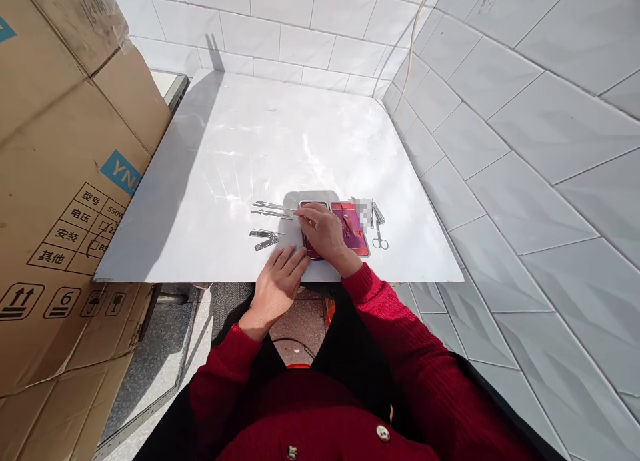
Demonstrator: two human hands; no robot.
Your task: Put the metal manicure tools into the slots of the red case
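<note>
An open manicure case (pixel 356 229), red and purple inside with a strap, lies near the table's front edge. My right hand (pixel 323 231) reaches across its left half, hiding much of it. Its fingers pinch the right end of a thin metal manicure tool (pixel 281 211); the exact kind is too small to tell. Beside it lie other slim metal tools (pixel 265 205). Just in front are nail clippers (pixel 267 241). My left hand (pixel 281 284) rests at the table edge, fingers stretched out flat, holding nothing. Small scissors (pixel 379 237) lie right of the case.
The white table (pixel 280 134) meets tiled walls at the back and right. A tall cardboard box (pixel 65 167) stands along its left side. More small metal tools (pixel 377 212) lie above the scissors. A cable (pixel 414 34) hangs in the far right corner.
</note>
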